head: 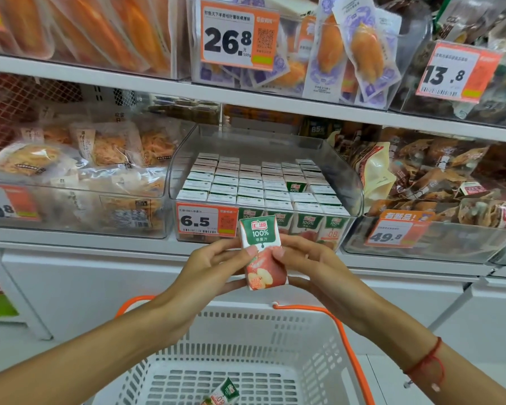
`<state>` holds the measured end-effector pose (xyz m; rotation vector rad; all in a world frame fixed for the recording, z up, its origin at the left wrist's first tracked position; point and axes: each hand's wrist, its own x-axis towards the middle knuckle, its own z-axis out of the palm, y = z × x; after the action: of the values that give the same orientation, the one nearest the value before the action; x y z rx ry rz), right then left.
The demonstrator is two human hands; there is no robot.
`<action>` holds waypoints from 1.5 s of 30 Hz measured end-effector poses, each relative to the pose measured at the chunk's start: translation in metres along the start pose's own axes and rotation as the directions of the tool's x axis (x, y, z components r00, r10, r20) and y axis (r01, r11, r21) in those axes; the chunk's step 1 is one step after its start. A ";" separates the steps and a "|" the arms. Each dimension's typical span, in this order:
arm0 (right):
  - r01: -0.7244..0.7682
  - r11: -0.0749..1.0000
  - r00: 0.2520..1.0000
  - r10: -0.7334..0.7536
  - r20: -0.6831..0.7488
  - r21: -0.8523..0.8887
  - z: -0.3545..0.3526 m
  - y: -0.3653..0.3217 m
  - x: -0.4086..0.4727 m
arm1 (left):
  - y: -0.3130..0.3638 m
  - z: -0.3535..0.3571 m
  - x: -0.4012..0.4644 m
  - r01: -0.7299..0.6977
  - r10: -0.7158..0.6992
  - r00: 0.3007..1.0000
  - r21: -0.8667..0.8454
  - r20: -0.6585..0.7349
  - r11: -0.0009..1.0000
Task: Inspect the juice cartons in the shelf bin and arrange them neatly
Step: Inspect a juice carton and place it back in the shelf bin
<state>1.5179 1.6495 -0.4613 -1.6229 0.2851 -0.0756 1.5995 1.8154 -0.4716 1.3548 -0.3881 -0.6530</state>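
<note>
Shelving (146, 89) carries clear bin (354, 182) of cartons (246, 185) above basket (313, 346).

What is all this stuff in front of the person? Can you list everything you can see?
Held juice carton: one, green, white and red, upright between both hands, before the bin.
Clear shelf bin: one, middle shelf, centre, holding rows of matching juice cartons; exact count unclear.
Price tag 6.5: one, orange and white, on the bin front.
Shopping basket: one, white with orange handles, below the hands.
Carton in basket: one, same design, lying tilted.
Snack packets: many, orange-brown, in the bin to the left.
Dark snack packets: many, in the bin to the right.
Red string bracelet: one, right wrist.
Left hand: grips the held carton.
Right hand: grips it too.
</note>
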 end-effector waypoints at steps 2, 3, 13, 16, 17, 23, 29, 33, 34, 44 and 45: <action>-0.013 1.000 0.999 0.013 0.031 0.004 -0.001 0.002 0.000 | -0.002 0.000 0.001 -0.028 0.028 0.999 -0.010 -0.033 1.000; -0.018 1.000 0.999 0.018 0.027 0.003 -0.001 0.003 0.000 | -0.002 -0.001 0.002 -0.040 0.039 0.998 -0.008 -0.044 0.999; 0.098 0.879 0.942 -0.234 -0.242 -0.467 0.008 0.011 -0.003 | -0.014 -0.001 0.008 -0.032 0.047 0.993 0.136 -0.105 0.990; 0.156 0.812 0.926 -0.318 -0.202 -0.562 0.011 0.013 -0.005 | -0.015 0.004 0.010 0.036 -0.022 0.992 0.119 -0.121 0.992; 0.163 0.803 0.926 -0.325 -0.191 -0.574 0.011 0.014 -0.006 | -0.014 0.005 0.010 0.047 -0.031 0.992 0.133 -0.119 0.990; 0.170 0.939 0.972 -0.209 -0.103 -0.297 -0.003 0.003 0.001 | 0.002 -0.006 0.010 0.038 -0.046 0.999 0.267 0.025 0.963; 0.034 0.988 0.998 -0.025 0.060 -0.154 -0.014 0.001 0.003 | 0.005 -0.007 0.011 0.023 -0.041 0.997 0.276 0.063 0.961; 0.008 0.991 0.981 0.018 0.191 -0.137 -0.011 -0.002 0.001 | 0.006 -0.006 0.012 -0.006 -0.001 0.999 0.224 0.032 0.975; 0.017 0.989 0.980 0.013 0.199 -0.146 -0.010 -0.002 0.000 | 0.007 -0.006 0.012 -0.016 0.011 1.000 0.221 0.024 0.975; 0.056 0.973 0.982 -0.094 -0.166 -0.222 0.003 0.002 0.003 | 0.008 -0.009 0.013 -0.006 0.035 0.990 0.201 -0.139 0.980; 0.046 0.946 0.964 -0.127 -0.235 -0.320 0.004 0.004 0.004 | 0.007 -0.007 0.013 0.007 0.021 0.989 0.183 -0.149 0.983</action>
<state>1.5222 1.6527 -0.4660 -1.9446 0.4389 -0.3218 1.6151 1.8133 -0.4680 1.5670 -0.3368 -0.5144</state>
